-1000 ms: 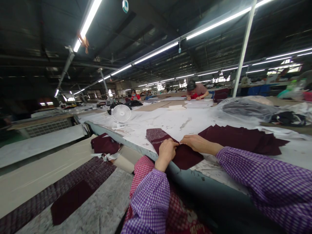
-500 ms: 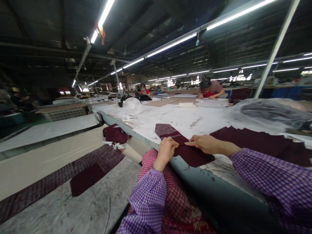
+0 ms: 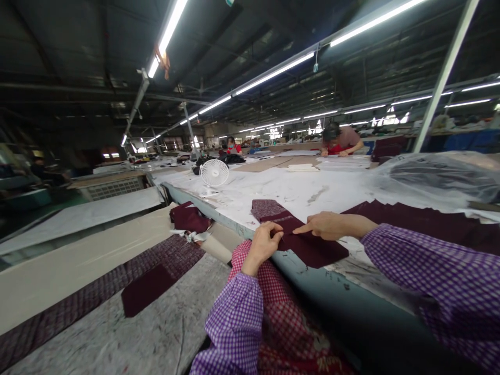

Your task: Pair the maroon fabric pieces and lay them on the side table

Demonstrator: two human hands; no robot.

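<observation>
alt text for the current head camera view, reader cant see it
A person's left hand and right hand touch dark maroon fabric at the edge of a white-covered table. More maroon pieces lie to the right; a small white fan stands farther back.

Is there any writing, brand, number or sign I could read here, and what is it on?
None can be read for certain.
Red-and-white checked cloth garment: yellowish lettering near the bottom of the picture, too blurred to read.
Clear plastic bag on the right: faint dark marks along its top, possibly print, too unclear to read.
</observation>
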